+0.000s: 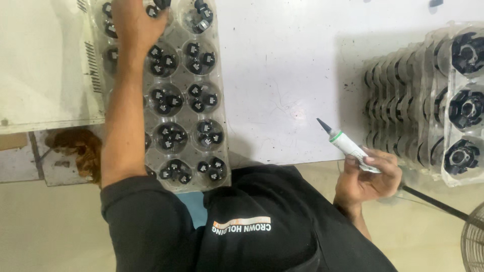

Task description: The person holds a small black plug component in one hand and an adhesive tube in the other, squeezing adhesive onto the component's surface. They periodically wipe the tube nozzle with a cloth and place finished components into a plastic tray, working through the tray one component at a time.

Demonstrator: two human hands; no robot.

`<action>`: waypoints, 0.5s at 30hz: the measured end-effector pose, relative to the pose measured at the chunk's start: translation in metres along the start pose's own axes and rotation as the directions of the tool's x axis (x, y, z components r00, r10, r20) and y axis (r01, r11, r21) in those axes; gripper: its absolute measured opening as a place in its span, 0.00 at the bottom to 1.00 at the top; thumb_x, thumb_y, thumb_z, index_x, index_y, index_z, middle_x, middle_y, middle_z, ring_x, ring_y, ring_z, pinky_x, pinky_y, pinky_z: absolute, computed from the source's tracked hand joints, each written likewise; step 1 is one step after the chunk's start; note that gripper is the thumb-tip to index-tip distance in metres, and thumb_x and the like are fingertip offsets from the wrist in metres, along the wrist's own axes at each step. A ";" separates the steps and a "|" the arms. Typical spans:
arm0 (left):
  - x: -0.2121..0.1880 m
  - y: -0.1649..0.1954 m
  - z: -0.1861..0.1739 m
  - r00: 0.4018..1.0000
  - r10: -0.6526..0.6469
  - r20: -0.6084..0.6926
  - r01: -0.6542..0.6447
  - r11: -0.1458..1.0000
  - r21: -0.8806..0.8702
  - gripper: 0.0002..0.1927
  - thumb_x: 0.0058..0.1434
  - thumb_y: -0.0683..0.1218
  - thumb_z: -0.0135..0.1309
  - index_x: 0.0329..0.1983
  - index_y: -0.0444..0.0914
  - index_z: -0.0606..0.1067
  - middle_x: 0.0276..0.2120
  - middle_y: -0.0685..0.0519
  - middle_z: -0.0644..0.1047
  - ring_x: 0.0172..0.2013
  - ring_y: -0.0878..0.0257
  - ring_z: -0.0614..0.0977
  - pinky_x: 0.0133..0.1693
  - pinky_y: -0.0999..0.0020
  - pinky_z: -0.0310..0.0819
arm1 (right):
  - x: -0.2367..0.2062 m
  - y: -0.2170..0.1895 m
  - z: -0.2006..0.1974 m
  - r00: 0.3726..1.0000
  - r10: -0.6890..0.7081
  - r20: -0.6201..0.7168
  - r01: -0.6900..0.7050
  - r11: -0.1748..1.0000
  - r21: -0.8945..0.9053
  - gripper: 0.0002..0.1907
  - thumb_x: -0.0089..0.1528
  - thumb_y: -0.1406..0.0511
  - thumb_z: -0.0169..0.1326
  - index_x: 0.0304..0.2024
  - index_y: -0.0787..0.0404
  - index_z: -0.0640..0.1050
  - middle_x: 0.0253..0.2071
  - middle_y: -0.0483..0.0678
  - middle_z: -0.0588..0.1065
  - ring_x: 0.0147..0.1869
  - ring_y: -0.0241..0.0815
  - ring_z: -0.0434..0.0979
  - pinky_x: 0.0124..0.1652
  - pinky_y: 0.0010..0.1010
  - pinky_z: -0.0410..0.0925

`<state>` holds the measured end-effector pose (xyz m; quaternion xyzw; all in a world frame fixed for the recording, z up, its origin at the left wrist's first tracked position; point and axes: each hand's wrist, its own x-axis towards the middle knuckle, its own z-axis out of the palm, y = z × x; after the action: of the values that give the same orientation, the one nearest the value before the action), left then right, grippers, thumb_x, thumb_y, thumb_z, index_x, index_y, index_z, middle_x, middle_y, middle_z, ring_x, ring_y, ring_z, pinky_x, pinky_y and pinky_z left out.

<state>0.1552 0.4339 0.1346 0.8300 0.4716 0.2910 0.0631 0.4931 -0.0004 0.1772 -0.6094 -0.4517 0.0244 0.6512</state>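
Observation:
My left hand reaches to the far end of a clear plastic tray. Its round wells each hold three small black parts. The fingertips rest among the black parts at the frame's top edge, and whether they grip one is hidden. My right hand hovers off the near edge of the white table. It holds a white tube with a green band and a black pointed nozzle. The nozzle points up and left over the table, touching nothing.
A leaning stack of clear trays with larger black round parts fills the right side. A white panel with vent slots lies left of the tray. A black cable and a fan grille are at the lower right.

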 end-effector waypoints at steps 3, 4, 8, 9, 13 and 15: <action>-0.053 0.045 -0.018 0.966 -0.257 -0.021 0.160 0.661 -0.733 0.20 0.59 0.33 0.68 0.49 0.37 0.72 0.46 0.52 0.78 0.45 0.63 0.87 0.43 0.70 0.87 | 0.005 -0.001 0.005 0.986 0.154 0.066 -0.166 0.952 0.257 0.14 0.66 0.75 0.61 0.47 0.61 0.69 0.46 0.51 0.74 0.43 0.40 0.81 0.39 0.30 0.80; -0.076 0.064 -0.021 0.949 -0.315 0.027 0.202 0.537 -0.819 0.20 0.60 0.31 0.68 0.51 0.35 0.73 0.46 0.51 0.79 0.45 0.62 0.86 0.45 0.70 0.86 | 0.006 -0.003 0.008 0.974 0.192 0.120 -0.221 0.921 0.321 0.14 0.66 0.76 0.61 0.48 0.61 0.69 0.45 0.51 0.74 0.44 0.41 0.81 0.40 0.31 0.80; -0.168 0.140 -0.027 0.783 -0.524 0.335 0.361 -0.057 -0.931 0.15 0.61 0.32 0.59 0.51 0.32 0.75 0.39 0.51 0.77 0.38 0.62 0.83 0.45 0.66 0.86 | 0.005 -0.011 0.028 0.904 0.295 0.310 -0.414 0.787 0.457 0.16 0.65 0.77 0.61 0.47 0.61 0.69 0.47 0.52 0.74 0.49 0.43 0.81 0.46 0.36 0.81; -0.186 0.158 -0.028 0.731 -0.559 0.392 0.388 -0.133 -0.912 0.14 0.62 0.32 0.57 0.52 0.33 0.75 0.37 0.52 0.76 0.36 0.62 0.82 0.43 0.66 0.86 | 0.003 -0.012 0.033 0.883 0.316 0.348 -0.455 0.761 0.463 0.16 0.64 0.77 0.61 0.47 0.61 0.69 0.49 0.52 0.74 0.51 0.44 0.81 0.47 0.37 0.81; -0.226 0.217 -0.035 0.767 -0.553 0.324 0.286 -0.158 -0.945 0.20 0.60 0.30 0.59 0.55 0.33 0.77 0.35 0.52 0.76 0.36 0.64 0.80 0.41 0.67 0.82 | -0.002 -0.019 0.040 0.878 0.179 0.444 -0.369 0.844 0.389 0.16 0.62 0.78 0.63 0.43 0.62 0.69 0.46 0.55 0.75 0.49 0.44 0.81 0.44 0.33 0.78; -0.231 0.234 -0.039 0.793 -0.563 0.233 0.289 0.010 -0.957 0.22 0.57 0.29 0.62 0.55 0.35 0.76 0.34 0.54 0.77 0.35 0.66 0.80 0.39 0.69 0.81 | -0.003 -0.020 0.037 0.892 0.066 0.448 -0.213 0.935 0.285 0.17 0.60 0.78 0.63 0.42 0.61 0.69 0.44 0.56 0.76 0.49 0.45 0.81 0.39 0.26 0.74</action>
<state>0.2197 0.1100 0.1582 0.3686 0.4047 0.5743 0.6087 0.4581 0.0212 0.1867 -0.5036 -0.5285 0.2803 0.6233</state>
